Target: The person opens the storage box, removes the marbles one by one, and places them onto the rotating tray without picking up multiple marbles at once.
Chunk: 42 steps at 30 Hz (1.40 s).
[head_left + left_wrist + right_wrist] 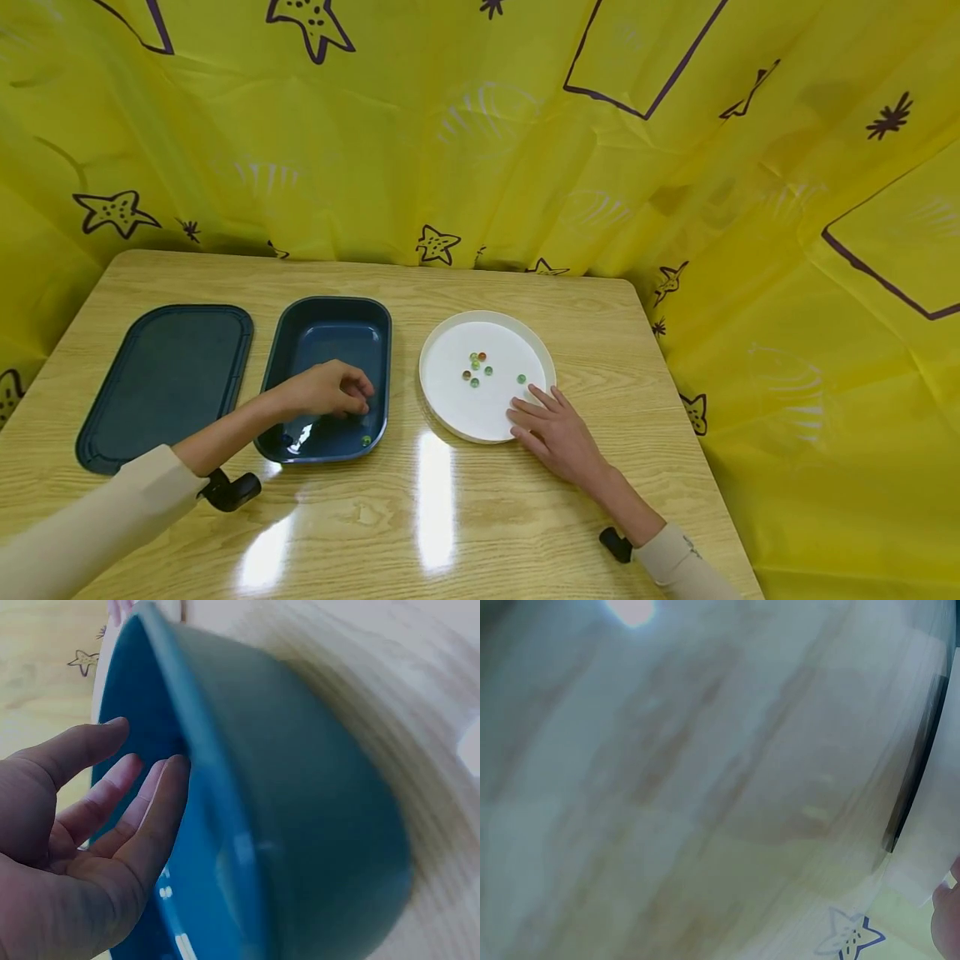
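My left hand (pixel 332 389) hangs inside a deep dark-blue container (pixel 330 310), its fingers loosely bent. In the left wrist view the thumb and fingertips stand apart, and no object shows between them. A green marble (pixel 366 440) lies in the container's near right corner. To the right is a round white dish (pixel 491 421) with several marbles, among them a reddish-brown marble (pixel 482 357) and a green marble (pixel 521 379). My right hand (pixel 558 433) reaches over the dish's right rim with fingers extended; only a bit of it shows in the right wrist view.
A flat dark-blue lid (pixel 168 379) lies left of the container on the wooden table (pixel 480 521). A yellow curtain (pixel 390 158) with sea drawings hangs behind the table and along its right side.
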{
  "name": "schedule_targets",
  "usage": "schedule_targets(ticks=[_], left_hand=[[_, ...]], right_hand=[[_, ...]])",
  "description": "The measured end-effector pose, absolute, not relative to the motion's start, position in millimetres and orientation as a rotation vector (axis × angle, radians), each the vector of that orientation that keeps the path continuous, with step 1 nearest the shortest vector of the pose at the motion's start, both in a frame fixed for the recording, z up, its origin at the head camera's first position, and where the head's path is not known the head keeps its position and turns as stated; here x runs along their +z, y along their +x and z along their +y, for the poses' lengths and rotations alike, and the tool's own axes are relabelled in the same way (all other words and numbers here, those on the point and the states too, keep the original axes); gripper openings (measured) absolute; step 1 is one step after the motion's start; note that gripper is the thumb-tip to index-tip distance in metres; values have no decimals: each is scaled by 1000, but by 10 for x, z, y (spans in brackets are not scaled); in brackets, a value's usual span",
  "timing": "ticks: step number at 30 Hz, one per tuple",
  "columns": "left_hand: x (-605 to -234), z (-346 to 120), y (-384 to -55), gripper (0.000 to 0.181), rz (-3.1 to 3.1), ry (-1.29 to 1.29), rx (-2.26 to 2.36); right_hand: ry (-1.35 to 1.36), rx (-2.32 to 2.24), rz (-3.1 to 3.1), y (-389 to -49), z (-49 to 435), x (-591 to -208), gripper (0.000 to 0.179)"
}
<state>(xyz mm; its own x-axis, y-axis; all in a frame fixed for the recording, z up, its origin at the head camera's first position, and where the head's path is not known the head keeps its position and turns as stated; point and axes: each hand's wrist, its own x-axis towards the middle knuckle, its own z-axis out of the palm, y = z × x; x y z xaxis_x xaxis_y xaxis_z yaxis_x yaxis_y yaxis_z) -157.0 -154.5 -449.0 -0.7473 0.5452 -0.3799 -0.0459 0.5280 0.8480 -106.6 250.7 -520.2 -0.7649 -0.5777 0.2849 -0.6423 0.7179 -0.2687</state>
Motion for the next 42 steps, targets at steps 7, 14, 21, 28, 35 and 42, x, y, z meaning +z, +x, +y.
schedule_targets(ticks=[7, 14, 21, 28, 35, 42], left_hand=[[-4603, -1521, -1452, 17, 2133, 443, 1193], [-4697, -1472, -1355, 16, 2156, 454, 1206], [-4732, -1447, -1329, 14, 2204, 499, 1167], [-4740, -1443, -1343, 15, 2272, 622, 1069], [-4725, -1430, -1347, 16, 2317, 715, 999], [-4710, -1413, -1342, 18, 2321, 722, 983]], right_hand=[[976, 531, -2750, -1062, 2505, -5205, 32], [970, 526, -2761, -1065, 2505, -5204, 32], [972, 526, -2755, -1065, 2506, -5202, 32], [980, 512, -2745, -1065, 2506, -5207, 33], [985, 527, -2733, -1069, 2514, -5224, 32], [983, 533, -2727, -1070, 2515, -5224, 32]])
